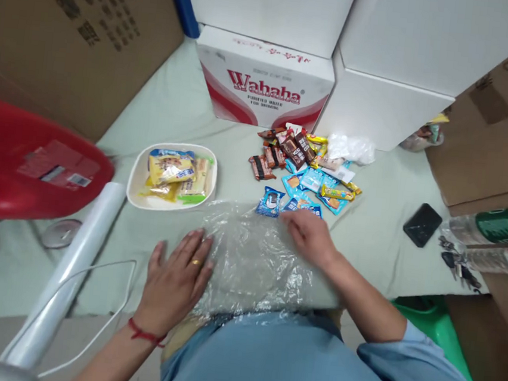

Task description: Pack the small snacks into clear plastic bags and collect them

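A crinkled sheet of clear plastic film (247,262) lies at the front of the table. Flat on its left edge rests my left hand (178,273), fingers spread, with a ring and a red cord bracelet. My right hand (310,235) is closed in a pinch at the film's upper right edge, just below the blue snack packets (304,204). Behind these sits a loose pile of wrapped snacks, with brown bars (296,149) and a yellow packet (337,193). To the left, a white plastic tray (133,179) holds several yellow and green packets (170,167).
A Wahaha carton (264,86) and white boxes (388,107) stand at the back. On the left are a red container (27,160), a roll of film (71,269) and a white cable (131,280). A phone (422,224), keys (458,264) and bottles (502,229) lie at right.
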{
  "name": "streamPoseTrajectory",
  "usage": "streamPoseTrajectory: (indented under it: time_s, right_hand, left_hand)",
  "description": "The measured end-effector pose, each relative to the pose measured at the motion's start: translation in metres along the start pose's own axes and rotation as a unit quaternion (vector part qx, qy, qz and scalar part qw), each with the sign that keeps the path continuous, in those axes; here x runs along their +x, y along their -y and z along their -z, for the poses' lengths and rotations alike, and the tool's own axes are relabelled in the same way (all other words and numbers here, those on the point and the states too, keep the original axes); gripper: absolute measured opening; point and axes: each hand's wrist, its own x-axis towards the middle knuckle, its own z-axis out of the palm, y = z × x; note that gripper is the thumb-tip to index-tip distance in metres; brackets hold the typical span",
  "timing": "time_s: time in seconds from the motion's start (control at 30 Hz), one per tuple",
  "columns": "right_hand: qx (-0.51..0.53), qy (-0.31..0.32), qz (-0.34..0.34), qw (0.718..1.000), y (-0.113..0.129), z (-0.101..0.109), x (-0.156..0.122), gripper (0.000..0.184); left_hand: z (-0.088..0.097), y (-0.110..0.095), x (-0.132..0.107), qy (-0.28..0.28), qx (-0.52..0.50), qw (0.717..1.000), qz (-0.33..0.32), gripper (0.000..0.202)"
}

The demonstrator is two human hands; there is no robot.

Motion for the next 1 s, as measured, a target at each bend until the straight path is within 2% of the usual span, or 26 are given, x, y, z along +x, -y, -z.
streamPoseTrajectory:
  time_s: [0.1,0.17,0.3,0.4,0.5,0.7,0.83,0.9,0.93,1.0]
  right_hand:
    - [-0.113,-0.045,-0.121,0.985,-0.040,0.032,0.046,0.030]
    - [-0.167,-0.031,-0.162,0.972,-0.063,0.046,0.087,0.032]
    - [-0.232,0.018,-0.203,0.951,-0.095,0.046,0.156,0.044]
    - [-0.251,0.084,-0.247,0.932,-0.106,0.041,0.179,0.049]
    - [-0.274,0.076,-0.265,0.921,-0.105,0.042,0.183,0.037]
    - [-0.302,0.019,-0.226,0.926,-0.083,0.037,0.168,0.036]
    - [-0.295,0.054,-0.157,0.941,-0.076,0.027,0.155,0.036]
    - [-0.280,0.076,-0.125,0.949,-0.078,0.027,0.150,0.046]
    - [-0.269,0.082,-0.115,0.953,-0.081,0.028,0.149,0.051]
    - [-0.239,0.083,-0.124,0.959,-0.089,0.034,0.152,0.049]
  left_hand:
    - [-0.012,0.002,-0.005,0.018,0.006,0.999,0.037,0.058]
    - [-0.016,0.001,-0.006,0.022,0.002,0.999,0.049,0.061]
    - [-0.015,0.000,-0.006,0.029,-0.012,0.998,0.053,0.066]
    - [-0.014,0.001,-0.006,0.028,-0.018,0.998,0.056,0.067]
    - [-0.015,0.001,-0.006,0.024,-0.019,0.998,0.061,0.067]
    - [-0.014,0.000,-0.005,0.020,-0.020,0.998,0.063,0.066]
    - [-0.013,0.001,-0.006,0.013,-0.019,0.998,0.054,0.063]
    - [-0.013,0.001,-0.006,0.013,-0.021,0.998,0.055,0.063]
    - [-0.013,0.000,-0.006,0.014,-0.022,0.998,0.058,0.063]
    - [-0.013,0.000,-0.006,0.016,-0.024,0.997,0.065,0.062]
